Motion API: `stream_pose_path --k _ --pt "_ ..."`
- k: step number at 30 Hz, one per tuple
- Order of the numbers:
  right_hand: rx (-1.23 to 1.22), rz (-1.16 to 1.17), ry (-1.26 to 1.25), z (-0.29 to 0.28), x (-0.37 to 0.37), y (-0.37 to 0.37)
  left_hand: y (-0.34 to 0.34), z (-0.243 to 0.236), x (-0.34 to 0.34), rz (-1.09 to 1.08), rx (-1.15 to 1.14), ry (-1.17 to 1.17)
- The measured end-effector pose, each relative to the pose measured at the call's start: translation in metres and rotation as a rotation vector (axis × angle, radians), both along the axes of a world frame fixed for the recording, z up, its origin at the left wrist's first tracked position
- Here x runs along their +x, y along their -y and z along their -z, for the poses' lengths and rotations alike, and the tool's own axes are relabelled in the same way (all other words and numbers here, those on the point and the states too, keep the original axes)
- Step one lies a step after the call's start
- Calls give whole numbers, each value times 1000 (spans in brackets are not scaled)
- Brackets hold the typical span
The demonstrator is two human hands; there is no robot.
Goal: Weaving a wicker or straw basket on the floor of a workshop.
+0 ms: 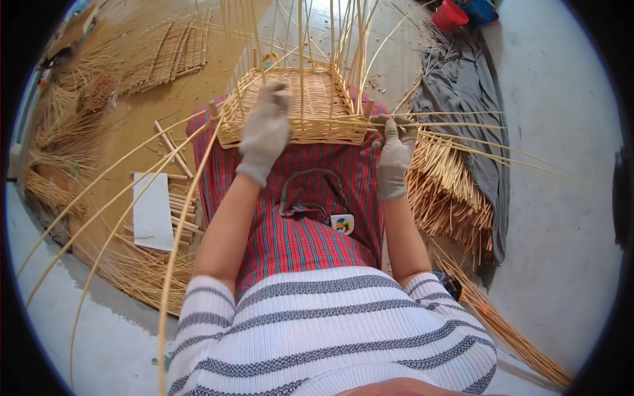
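Nearest me, the seated worker's striped sweater point(310, 317) meets a red plaid cloth point(297, 247) over the lap, where a dark cord point(310, 173) lies by a small white case point(342, 224). Beyond it sits the shallow wicker basket point(323, 132), at the far end of the cloth. The gloved right hand point(394, 158) is at its near right corner, thumb up and fingers curled round pale canes point(456, 125) that trail off rightward. The gloved left hand point(264, 135) is raised before the near wall; its fingers blur, so I cannot tell how open they are or whether they grip anything. Long loose canes point(170, 284) sweep down past the left forearm. Thin uprights point(302, 59) rise from the basket. To the left lie white paper point(152, 218) and short sticks; to the right, a cane bundle point(449, 191) beside grey cloth point(462, 86). Farther off, a woven mat point(168, 53) lies left, a red bucket point(449, 14) right.
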State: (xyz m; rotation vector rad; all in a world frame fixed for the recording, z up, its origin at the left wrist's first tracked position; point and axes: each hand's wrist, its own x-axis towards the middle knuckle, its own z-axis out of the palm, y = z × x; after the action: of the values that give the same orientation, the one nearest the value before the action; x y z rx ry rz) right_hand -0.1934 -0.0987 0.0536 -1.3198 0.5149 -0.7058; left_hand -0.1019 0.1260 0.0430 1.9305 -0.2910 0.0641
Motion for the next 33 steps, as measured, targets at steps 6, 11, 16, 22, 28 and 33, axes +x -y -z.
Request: stream_pose_path --k 6,11,16,22,28,33 --pt "-1318 -157 264 -56 118 -28 45 1 7 103 -14 -591" --pt "-762 -70 196 -43 57 -3 43 9 19 78 27 -617" --pt "-61 -297 -171 26 -35 -11 43 16 2 122 -168 -591" --pt "-405 -327 -444 11 -3 -58 -87 15 -36 -393 -721 -269" --pt "-791 -1010 98 -10 -21 -169 -142 42 -40 -416 -577 -62" --pt "-767 -1183 297 -22 -18 -226 -149 36 -28 -348 -586 159"
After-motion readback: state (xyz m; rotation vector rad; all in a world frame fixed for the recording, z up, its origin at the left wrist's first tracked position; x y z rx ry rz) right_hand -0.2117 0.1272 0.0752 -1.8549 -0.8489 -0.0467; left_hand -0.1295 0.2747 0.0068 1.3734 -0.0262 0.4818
